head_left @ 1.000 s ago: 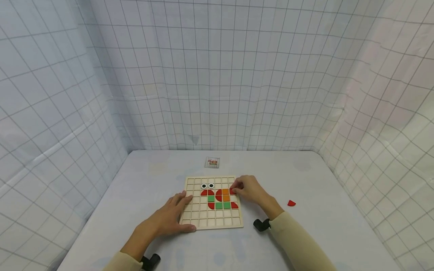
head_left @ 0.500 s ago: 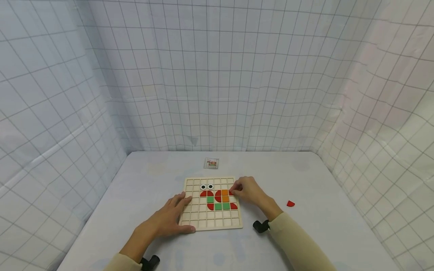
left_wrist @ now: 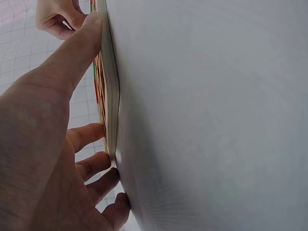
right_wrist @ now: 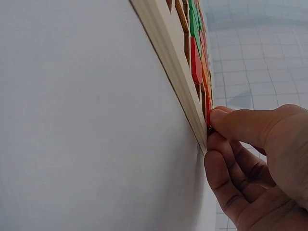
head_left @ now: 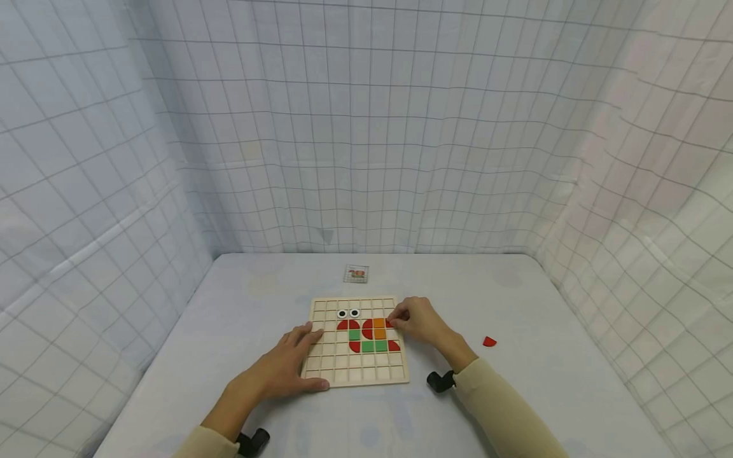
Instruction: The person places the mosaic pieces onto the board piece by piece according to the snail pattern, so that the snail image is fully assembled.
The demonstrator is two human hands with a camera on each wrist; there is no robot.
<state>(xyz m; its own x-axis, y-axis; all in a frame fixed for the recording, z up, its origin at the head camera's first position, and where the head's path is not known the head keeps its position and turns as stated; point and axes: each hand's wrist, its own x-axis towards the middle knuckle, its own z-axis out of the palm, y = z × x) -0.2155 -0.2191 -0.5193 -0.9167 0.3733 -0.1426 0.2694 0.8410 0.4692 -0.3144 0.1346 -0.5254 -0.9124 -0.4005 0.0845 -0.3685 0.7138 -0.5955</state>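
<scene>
A wooden grid board (head_left: pixel 338 375) lies in front of me. My left hand (head_left: pixel 283 366) rests at its left side, fingers spread along the left edge and thumb on the near edge. My right hand (head_left: pixel 420 321) is at the upper right of the board, with thumb and fingertips on a red quarter-circle tile (head_left: pixel 389 323) beside the orange square tiles (head_left: pixel 379 333). The hand mostly hides that tile; in the right wrist view the thumb (right_wrist: pixel 231 122) bears on its red edge. Green squares (head_left: pixel 368 346), more red quarter-circles (head_left: pixel 355 346) and two eye tiles (head_left: pixel 342 313) sit in other cells.
One loose red quarter-circle tile (head_left: pixel 489 341) lies on the white table (head_left: pixel 458 420) to the right of the right hand. Beyond the board is a small picture card (head_left: pixel 356 274) showing a colourful animal figure. Grid-patterned white curtains (head_left: pixel 366 127) surround the table.
The right fingertips have shifted slightly over the red tile, which shows less now than a second ago. The left hand and the board stay where they were.
</scene>
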